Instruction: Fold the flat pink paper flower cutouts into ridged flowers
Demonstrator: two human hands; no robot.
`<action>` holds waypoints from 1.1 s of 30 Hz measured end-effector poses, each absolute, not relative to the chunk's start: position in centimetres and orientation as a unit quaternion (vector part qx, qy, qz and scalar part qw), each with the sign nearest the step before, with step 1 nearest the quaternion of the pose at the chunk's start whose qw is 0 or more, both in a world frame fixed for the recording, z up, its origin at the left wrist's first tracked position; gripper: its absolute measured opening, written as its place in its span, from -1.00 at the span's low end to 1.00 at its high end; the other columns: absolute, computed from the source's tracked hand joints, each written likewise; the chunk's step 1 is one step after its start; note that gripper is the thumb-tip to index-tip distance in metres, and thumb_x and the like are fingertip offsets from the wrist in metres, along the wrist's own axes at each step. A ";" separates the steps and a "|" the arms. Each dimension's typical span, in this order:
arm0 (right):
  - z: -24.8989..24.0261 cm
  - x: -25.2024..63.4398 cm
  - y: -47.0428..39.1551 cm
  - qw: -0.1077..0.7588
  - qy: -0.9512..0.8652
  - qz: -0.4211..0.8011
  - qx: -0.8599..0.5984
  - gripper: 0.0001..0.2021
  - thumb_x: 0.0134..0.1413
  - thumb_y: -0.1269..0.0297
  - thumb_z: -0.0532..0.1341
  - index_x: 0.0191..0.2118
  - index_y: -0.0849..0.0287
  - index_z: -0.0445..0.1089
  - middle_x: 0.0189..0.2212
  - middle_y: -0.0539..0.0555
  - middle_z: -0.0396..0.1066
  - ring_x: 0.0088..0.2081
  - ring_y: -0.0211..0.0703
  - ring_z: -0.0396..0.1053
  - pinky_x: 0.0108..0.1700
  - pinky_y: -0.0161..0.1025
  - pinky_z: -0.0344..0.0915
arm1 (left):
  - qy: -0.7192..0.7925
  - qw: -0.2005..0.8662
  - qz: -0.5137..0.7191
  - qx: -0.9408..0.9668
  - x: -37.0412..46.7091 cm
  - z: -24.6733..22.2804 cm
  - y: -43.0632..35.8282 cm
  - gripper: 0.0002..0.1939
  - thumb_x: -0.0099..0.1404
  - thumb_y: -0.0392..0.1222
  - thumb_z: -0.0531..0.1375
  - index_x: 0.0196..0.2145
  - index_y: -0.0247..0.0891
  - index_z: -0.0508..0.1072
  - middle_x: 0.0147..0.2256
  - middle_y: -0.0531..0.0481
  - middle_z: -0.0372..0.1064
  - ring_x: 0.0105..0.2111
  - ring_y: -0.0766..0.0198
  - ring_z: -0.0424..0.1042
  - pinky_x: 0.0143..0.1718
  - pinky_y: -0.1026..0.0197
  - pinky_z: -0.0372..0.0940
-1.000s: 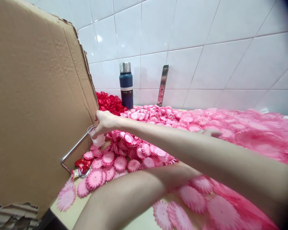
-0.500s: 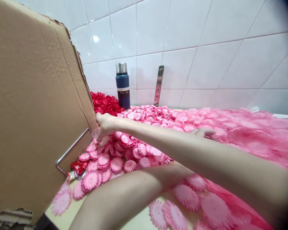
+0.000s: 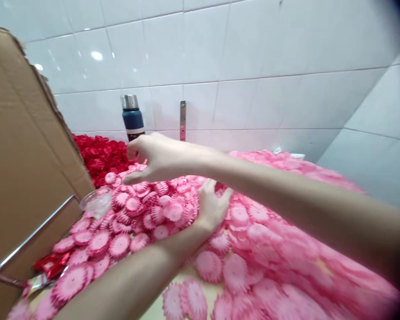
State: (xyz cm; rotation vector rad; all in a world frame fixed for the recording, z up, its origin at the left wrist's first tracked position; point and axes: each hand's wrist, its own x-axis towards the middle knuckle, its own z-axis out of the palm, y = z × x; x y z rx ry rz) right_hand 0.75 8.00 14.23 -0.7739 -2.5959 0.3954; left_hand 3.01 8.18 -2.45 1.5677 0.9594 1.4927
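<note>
My right hand [image 3: 153, 158] reaches across from the right, thumb and fingers apart. It hovers over the pink scalloped discs [image 3: 120, 243], just in front of the blue bottle [image 3: 133, 119], and I see nothing held in it. Below that forearm, my left hand [image 3: 213, 202] rests on the pile with its fingers spread. A dark red bit shows between its thumb and fingers; its fingertips are partly hidden. To the left of both hands, a clear plastic tub [image 3: 98, 203] lies among the discs.
A tall cardboard sheet [image 3: 23, 146] stands at the left with a metal wire handle [image 3: 36, 235] beside it. Darker red pieces [image 3: 102, 155] are heaped behind. Red wrappers [image 3: 50, 264] lie in front. A metal strip [image 3: 183, 120] leans on the tiled wall [image 3: 280, 102].
The view has turned right. My right hand has left the tub and the cardboard edge and moved right. My left hand has come leftward and nearer over the pile.
</note>
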 end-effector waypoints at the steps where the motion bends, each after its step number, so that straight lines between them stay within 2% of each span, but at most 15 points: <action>1: 14.5 3.2 7.8 0.200 -0.921 0.140 -0.302 -0.74 -0.08 0.18 0.33 -0.29 0.25 0.39 -0.35 0.07 0.42 -0.31 -0.15 0.39 -0.33 -0.28 0.31 | 0.372 0.368 0.589 0.616 3.1 -2.4 8.3 -0.89 0.14 -0.27 0.25 -0.32 -0.27 0.48 -0.27 -0.09 0.49 -0.18 0.07 0.45 -0.05 0.04 0.31; 3: 14.6 8.0 7.5 0.189 -0.900 0.133 -0.368 -0.84 -0.06 0.25 0.30 -0.39 0.24 0.41 -0.43 0.06 0.43 -0.40 -0.22 0.37 -0.42 -0.31 0.26 | 0.376 0.317 0.606 0.625 3.2 -2.3 8.6 -0.83 0.13 -0.19 0.28 -0.30 -0.27 0.49 -0.30 -0.07 0.49 -0.23 0.11 0.45 -0.08 0.06 0.32; 5: 13.7 12.3 7.5 0.157 -0.876 0.133 -0.437 -0.86 -0.07 0.26 0.29 -0.50 0.22 0.41 -0.52 0.06 0.43 -0.48 -0.24 0.35 -0.49 -0.30 0.21 | 0.371 0.324 0.615 0.615 3.2 -2.3 8.7 -0.80 0.13 -0.16 0.28 -0.28 -0.28 0.50 -0.33 -0.06 0.50 -0.30 0.16 0.47 -0.17 0.12 0.36; 7: 12.1 15.5 7.7 0.144 -0.844 0.163 -0.490 -0.84 -0.10 0.21 0.30 -0.51 0.19 0.41 -0.55 0.07 0.44 -0.50 -0.21 0.37 -0.53 -0.29 0.21 | 0.343 0.352 0.609 0.623 3.2 -2.2 8.6 -0.69 0.12 -0.17 0.30 -0.15 -0.26 0.48 -0.23 -0.09 0.50 -0.23 0.16 0.48 -0.14 0.14 0.36; 9: 10.4 17.5 8.0 0.179 -0.811 0.224 -0.511 -0.83 -0.15 0.21 0.33 -0.42 0.18 0.44 -0.50 0.10 0.49 -0.45 -0.16 0.42 -0.48 -0.28 0.28 | 0.337 0.368 0.609 0.617 3.2 -2.1 8.4 -0.57 0.07 -0.19 0.34 -0.07 -0.24 0.45 -0.15 -0.12 0.49 -0.20 0.16 0.49 -0.14 0.15 0.38; 13: 8.2 18.8 8.5 0.227 -0.773 0.352 -0.477 -0.75 -0.13 0.31 0.32 -0.25 0.23 0.42 -0.37 0.16 0.54 -0.33 -0.10 0.49 -0.36 -0.27 0.38 | 0.334 0.393 0.596 0.616 3.3 -1.9 8.1 -0.55 0.03 -0.21 0.36 -0.08 -0.22 0.47 -0.15 -0.08 0.51 -0.20 0.17 0.50 -0.11 0.13 0.40; 17: 8.4 19.4 8.6 0.265 -0.753 0.366 -0.478 -0.73 -0.15 0.35 0.34 -0.25 0.23 0.38 -0.41 0.16 0.54 -0.36 -0.09 0.50 -0.36 -0.28 0.39 | 0.354 0.409 0.591 0.599 3.5 -2.1 8.1 -0.52 0.07 -0.17 0.34 -0.02 -0.25 0.46 -0.17 -0.09 0.53 -0.18 0.15 0.51 -0.06 0.07 0.38; 20: 8.9 20.2 8.5 0.250 -0.764 0.397 -0.443 -0.70 -0.19 0.32 0.38 -0.25 0.20 0.40 -0.37 0.15 0.55 -0.32 -0.11 0.50 -0.32 -0.28 0.40 | 0.358 0.410 0.587 0.599 3.5 -2.0 8.1 -0.55 0.15 -0.15 0.29 0.01 -0.25 0.45 -0.10 -0.11 0.50 -0.13 0.13 0.49 -0.04 0.07 0.38; 23: 8.9 21.1 8.7 0.240 -0.773 0.429 -0.402 -0.70 -0.14 0.31 0.36 -0.21 0.21 0.39 -0.35 0.13 0.54 -0.32 -0.15 0.50 -0.27 -0.27 0.39 | 0.354 0.401 0.585 0.610 3.6 -1.7 7.8 -0.57 0.18 -0.15 0.26 0.02 -0.23 0.44 -0.02 -0.09 0.45 -0.10 0.13 0.48 -0.04 0.10 0.39; 29: 7.9 21.9 9.7 0.243 -0.767 0.479 -0.352 -0.72 -0.07 0.32 0.32 -0.19 0.27 0.39 -0.39 0.12 0.53 -0.34 -0.20 0.49 -0.23 -0.25 0.38 | 0.321 0.390 0.577 0.642 3.6 -1.6 7.7 -0.60 0.22 -0.17 0.23 0.04 -0.15 0.42 -0.02 -0.02 0.45 -0.12 0.17 0.50 -0.08 0.17 0.42; 33: 7.2 22.2 10.5 0.252 -0.748 0.529 -0.311 -0.67 -0.10 0.28 0.37 -0.20 0.30 0.39 -0.42 0.13 0.53 -0.37 -0.18 0.49 -0.25 -0.22 0.39 | 0.308 0.398 0.571 0.649 3.5 -1.8 7.8 -0.58 0.23 -0.17 0.22 0.06 -0.14 0.39 -0.01 -0.02 0.44 -0.15 0.20 0.52 -0.11 0.18 0.44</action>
